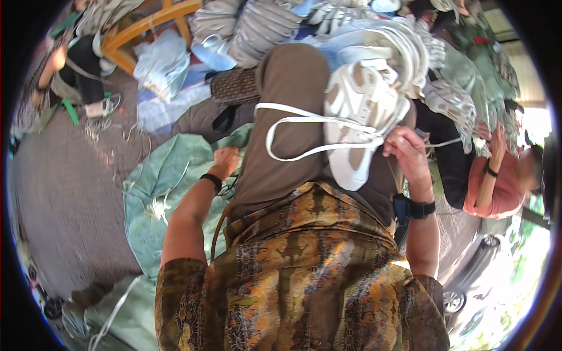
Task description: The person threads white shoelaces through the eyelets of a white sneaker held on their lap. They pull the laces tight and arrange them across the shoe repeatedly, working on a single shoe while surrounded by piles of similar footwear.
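Far left: a person sliced off by the lens rim, then a brownish-grey floor covering, creased, quilted-looking. Next, a thin green sheet, crumpled, loose pale threads on top. Left hand over it, fingers curled; fingertips hidden, can't tell if that grip has anything. Brown trouser leg, matte fabric. Behind it, ribbed-looking pale shoes packed in rows, cut off at the top. Flat white lace makes a long loop across the leg and runs into the shoe: white, tan mesh-like panels, smooth rounded toe pointing at the wearer, lying on the lap. Eyelets hard to make out under the strands. Right hand at the shoe's right edge, grip closed, pinching lace; a strand trails rightward. Far right: co-worker in salmon top, blurred by the rim.
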`<state>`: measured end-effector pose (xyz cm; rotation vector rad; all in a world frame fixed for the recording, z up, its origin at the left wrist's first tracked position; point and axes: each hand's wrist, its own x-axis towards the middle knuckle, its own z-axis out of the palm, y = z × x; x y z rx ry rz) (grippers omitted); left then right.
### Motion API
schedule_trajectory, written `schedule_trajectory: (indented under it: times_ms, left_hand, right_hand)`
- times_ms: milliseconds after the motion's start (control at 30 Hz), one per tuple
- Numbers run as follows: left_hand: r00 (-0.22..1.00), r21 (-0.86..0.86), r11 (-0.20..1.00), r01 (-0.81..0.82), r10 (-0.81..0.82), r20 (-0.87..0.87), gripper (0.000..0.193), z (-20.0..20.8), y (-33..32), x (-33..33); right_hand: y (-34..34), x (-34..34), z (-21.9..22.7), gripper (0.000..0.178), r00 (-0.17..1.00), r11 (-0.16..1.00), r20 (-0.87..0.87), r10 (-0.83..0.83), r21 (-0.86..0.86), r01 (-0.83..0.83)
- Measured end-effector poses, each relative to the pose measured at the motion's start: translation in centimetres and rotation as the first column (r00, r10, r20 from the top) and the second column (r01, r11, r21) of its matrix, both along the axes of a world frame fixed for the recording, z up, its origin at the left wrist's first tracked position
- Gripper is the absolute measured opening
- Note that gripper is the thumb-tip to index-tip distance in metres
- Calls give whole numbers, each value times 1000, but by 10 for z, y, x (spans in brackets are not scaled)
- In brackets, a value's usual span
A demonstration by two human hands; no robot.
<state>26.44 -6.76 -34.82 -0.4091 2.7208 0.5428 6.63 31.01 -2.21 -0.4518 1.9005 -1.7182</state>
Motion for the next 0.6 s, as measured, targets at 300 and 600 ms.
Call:
schedule_trajectory:
  times_ms: [300,600]
  left_hand:
    - [969,230,968,103,-46,-242,35,-38,-36,-5]
    - [751,427,889,-166,395,-530,32,128,-97,-37]
  right_hand:
    - [-2,0,-1,16,993,995,97,62,-84,-54]
    - [-3,4,6,18,998,997,16,55,-57,-54]
